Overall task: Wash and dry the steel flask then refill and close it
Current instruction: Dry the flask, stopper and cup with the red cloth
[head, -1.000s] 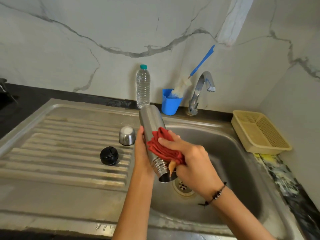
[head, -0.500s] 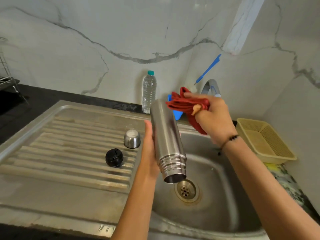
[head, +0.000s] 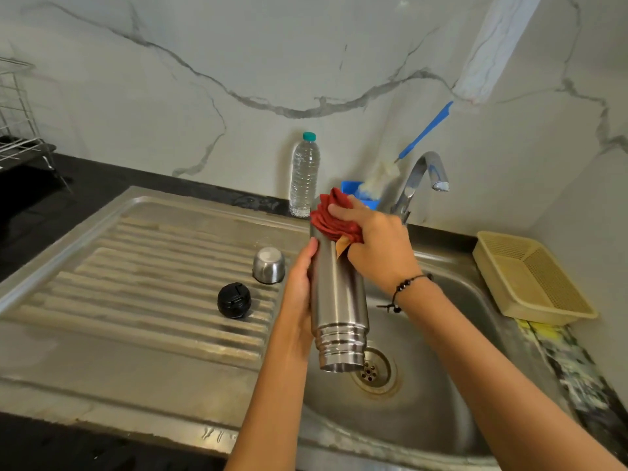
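Note:
The steel flask (head: 338, 297) is held upside down over the sink basin (head: 441, 385), its open mouth pointing down toward the drain (head: 373, 372). My left hand (head: 299, 294) grips the flask's left side. My right hand (head: 377, 239) holds a bunched red cloth (head: 334, 217) pressed onto the flask's upturned base. On the ribbed drainboard (head: 136, 283) lie the flask's steel cup lid (head: 269, 265) and black stopper (head: 234, 300). A clear plastic water bottle (head: 304, 175) with a teal cap stands at the back edge by the wall.
The tap (head: 421, 178) curves over the basin behind my right hand. A blue cup (head: 353, 190) with a bottle brush (head: 421, 137) stands beside it. A yellow plastic basket (head: 530, 280) sits at the right, and a wire rack (head: 17, 124) at the far left.
My right hand slid the red cloth from the flask's threaded neck up to its upturned base, lifted off briefly, and now presses on the base. The flask stands more upright.

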